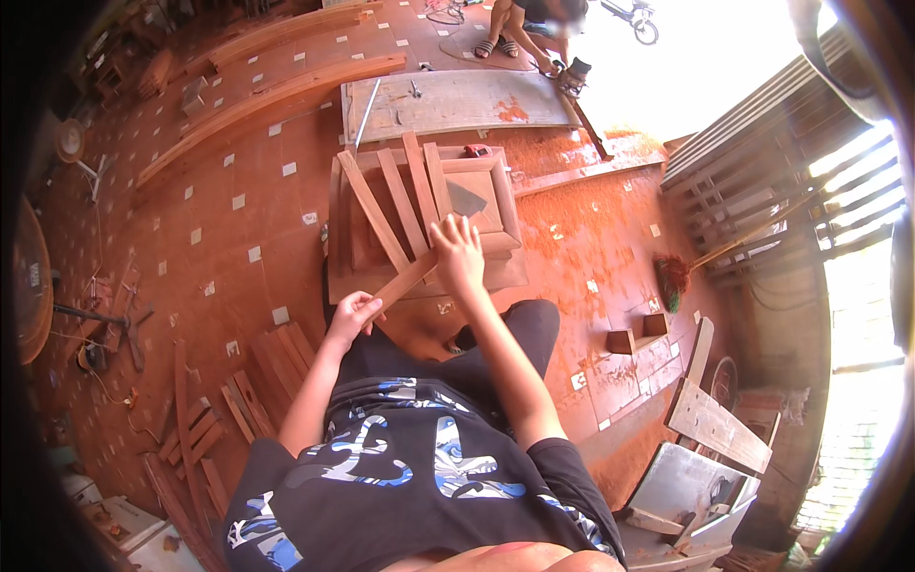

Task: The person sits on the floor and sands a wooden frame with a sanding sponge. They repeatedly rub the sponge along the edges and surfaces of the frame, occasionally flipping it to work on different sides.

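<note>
My left hand (356,313) is closed round the near end of a reddish wooden slat (404,282), held slantwise above my lap. Over the slat's far end lies my right hand (458,250), its fingers bent across it; what lies under the palm is hidden. Beyond my hands, several more wooden slats (373,212) are fanned out on a framed wooden panel (507,208) that forms a low work surface. Just past my right fingertips rests a flat dark grey piece (466,198), its kind unclear. A small red and black object (477,151) sits at the panel's far edge.
A long pale board (457,100) stands beyond the panel. Another person (548,24) crouches there, handling a power tool (573,76) on a dark strip. Stacked slats (267,377) lie at my left. To the right are a broom (673,276) and sawdust on the tiled floor.
</note>
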Motion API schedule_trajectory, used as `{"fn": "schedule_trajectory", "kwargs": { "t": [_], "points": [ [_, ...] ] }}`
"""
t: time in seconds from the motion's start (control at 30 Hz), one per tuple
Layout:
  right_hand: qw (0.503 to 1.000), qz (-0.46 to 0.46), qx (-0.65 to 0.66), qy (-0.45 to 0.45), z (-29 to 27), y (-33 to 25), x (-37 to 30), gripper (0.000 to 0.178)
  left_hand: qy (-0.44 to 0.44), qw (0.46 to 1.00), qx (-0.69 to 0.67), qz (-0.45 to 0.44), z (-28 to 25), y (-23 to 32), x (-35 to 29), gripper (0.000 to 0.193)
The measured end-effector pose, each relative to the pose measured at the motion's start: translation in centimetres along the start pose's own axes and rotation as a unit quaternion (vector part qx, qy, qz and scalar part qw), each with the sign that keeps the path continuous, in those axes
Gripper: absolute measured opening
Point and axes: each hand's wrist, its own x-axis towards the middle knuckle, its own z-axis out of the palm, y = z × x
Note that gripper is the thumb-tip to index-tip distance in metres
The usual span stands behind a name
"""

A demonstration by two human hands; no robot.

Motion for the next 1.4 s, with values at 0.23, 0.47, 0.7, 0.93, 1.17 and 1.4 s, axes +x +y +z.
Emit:
{"fn": "schedule_trajectory", "kwargs": {
  "t": [0.23, 0.47, 0.7, 0.93, 1.17, 1.4],
  "points": [
    [0.965, -0.186, 0.16, -0.098, -0.2, -6.6, -4.4, 0.049, -0.013, 0.999, -0.034, -0.028, -0.4, -1.4, 0.3, 0.028],
    [0.995, -0.023, 0.092, 0.002, -1.1, 3.5, 0.2, 0.054, -0.026, 0.999, -0.016, -0.012, -0.3, -0.8, 0.6, 0.029],
    [0.979, -0.078, 0.188, -0.028, 1.2, -2.6, -4.0, 0.055, -0.019, 1.0, -0.017, -0.005, -0.1, -0.7, 0.7, 0.027],
    [0.989, -0.055, 0.132, -0.036, -2.6, -3.8, -3.3, 0.051, -0.018, 0.999, -0.03, 0.006, -0.4, -1.3, 0.0, 0.025],
    [0.994, 0.036, 0.091, -0.047, -0.8, -1.2, -0.2, 0.045, -0.017, 1.0, -0.011, 0.01, -0.3, -0.9, 0.0, 0.027],
    [0.966, -0.128, 0.2, -0.099, -0.7, -4.4, -3.4, 0.05, -0.007, 0.999, -0.037, -0.008, -0.2, -1.4, -0.5, 0.026]
  ]
}}
